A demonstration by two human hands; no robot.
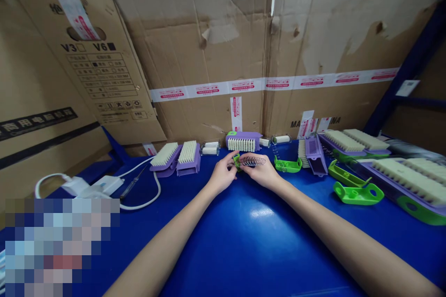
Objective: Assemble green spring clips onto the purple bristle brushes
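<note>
Both my hands meet over the middle of the blue table [244, 232]. My left hand [223, 174] pinches a small green plastic part [237, 160] with closed fingers. My right hand [263, 171] is closed on a thin metal coil spring [253, 161], whose left end meets the green part. Just behind them a purple brush with white bristles [243, 141] lies on its side.
Two purple brushes [177, 154] lie at the left, green handles [287, 164] and more brushes [351, 141] at the right. Small white rollers [210, 148] sit along the back. A white charger and cable [104, 185] lie far left. Cardboard boxes [244, 46] wall the back.
</note>
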